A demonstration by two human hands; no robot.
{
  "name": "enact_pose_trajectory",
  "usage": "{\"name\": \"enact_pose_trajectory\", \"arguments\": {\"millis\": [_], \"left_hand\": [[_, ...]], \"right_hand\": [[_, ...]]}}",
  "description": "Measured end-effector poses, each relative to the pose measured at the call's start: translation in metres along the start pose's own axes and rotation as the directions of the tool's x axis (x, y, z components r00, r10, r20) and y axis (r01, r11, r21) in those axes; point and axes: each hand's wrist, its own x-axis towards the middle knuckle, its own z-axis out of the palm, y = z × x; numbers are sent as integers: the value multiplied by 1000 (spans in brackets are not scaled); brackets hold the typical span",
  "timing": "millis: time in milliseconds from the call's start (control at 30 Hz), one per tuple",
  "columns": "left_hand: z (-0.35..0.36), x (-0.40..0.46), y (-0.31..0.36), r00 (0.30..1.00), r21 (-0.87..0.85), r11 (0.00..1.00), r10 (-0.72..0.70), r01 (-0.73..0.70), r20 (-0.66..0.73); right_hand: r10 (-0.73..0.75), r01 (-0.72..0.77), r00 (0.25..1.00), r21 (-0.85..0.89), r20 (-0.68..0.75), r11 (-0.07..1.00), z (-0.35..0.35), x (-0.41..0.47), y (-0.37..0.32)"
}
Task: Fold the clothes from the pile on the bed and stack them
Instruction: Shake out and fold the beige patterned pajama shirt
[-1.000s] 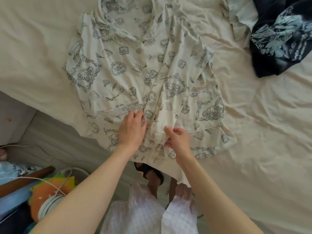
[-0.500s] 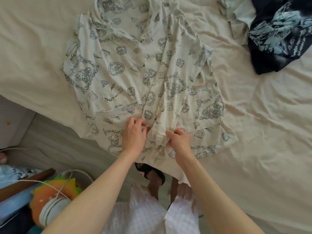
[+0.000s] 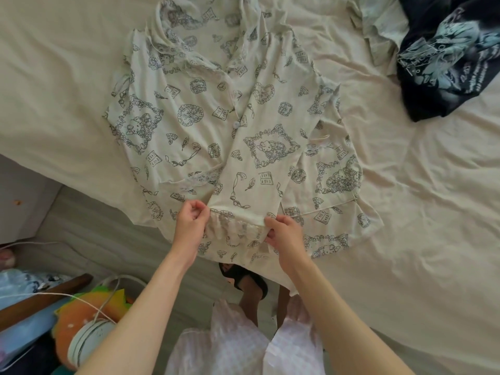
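Here, left hand (image 3: 191, 218) and right hand (image 3: 284, 230), curled fingers pinching sleeve cuff (image 3: 238, 226)

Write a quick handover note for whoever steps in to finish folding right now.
Left hand and right hand each pinch a corner of the sleeve cuff at the near edge of the printed pajama top.
The top lies spread on the bed, one sleeve laid down the middle.
Dark shirt and a pale garment wait unfolded, far right.
Nothing is stacked in view yet.

arms (image 3: 151, 301): bare, no sleeves | trousers (image 3: 235, 347): pale pink, fine check | footwear (image 3: 243, 277): dark open sandal
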Motion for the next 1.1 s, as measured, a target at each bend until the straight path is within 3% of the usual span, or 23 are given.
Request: {"name": "enact_pose_trajectory", "arguments": {"millis": [100, 167, 233, 333, 400, 533, 633, 700, 833, 1000, 1100], "left_hand": [[5, 6, 7, 994, -26, 996, -79, 81, 72], [8, 10, 14, 986, 121, 990, -85, 67, 147], [10, 12, 21, 985, 204, 978, -5, -31, 173], [8, 15, 22, 974, 199, 954, 209, -223, 92], [2, 13, 17, 955, 280, 914, 289, -294, 61], [-13, 6, -11, 997, 380, 924, 20, -45, 68], [-26, 6, -22, 1000, 451, 892, -20, 19, -2], [-34, 8, -18, 999, 451, 892, 19, 4, -45], [-53, 27, 14, 966, 481, 872, 198, -96, -168], [-91, 71, 63, 867, 526, 844, 334, -101, -371], [-114, 102, 87, 874, 588, 800, 364, -118, -321]], "right_hand": [[39, -40, 998, 10, 53, 999, -1, 1, -1], [31, -33, 997, 35, 77, 999, 0, 1, -6], [-4, -1, 996, 58, 87, 998, 2, 0, -8], [-96, 93, 992, 44, 82, 995, 5, -4, -6], [-110, 118, 989, -82, 97, 990, 6, -8, -1], [-17, 59, 994, -382, 113, 922, 0, -9, 6], [-212, 123, 977, -714, -37, 689, -4, -6, 1], [-379, 190, 924, -796, -53, 575, -3, -6, -9], [-603, 431, 768, -870, 215, 239, 21, 8, -44], [-558, 610, 608, -782, 565, -127, 84, 31, -87], [-441, 622, 596, -733, 671, -275, 119, 50, -106]]}}
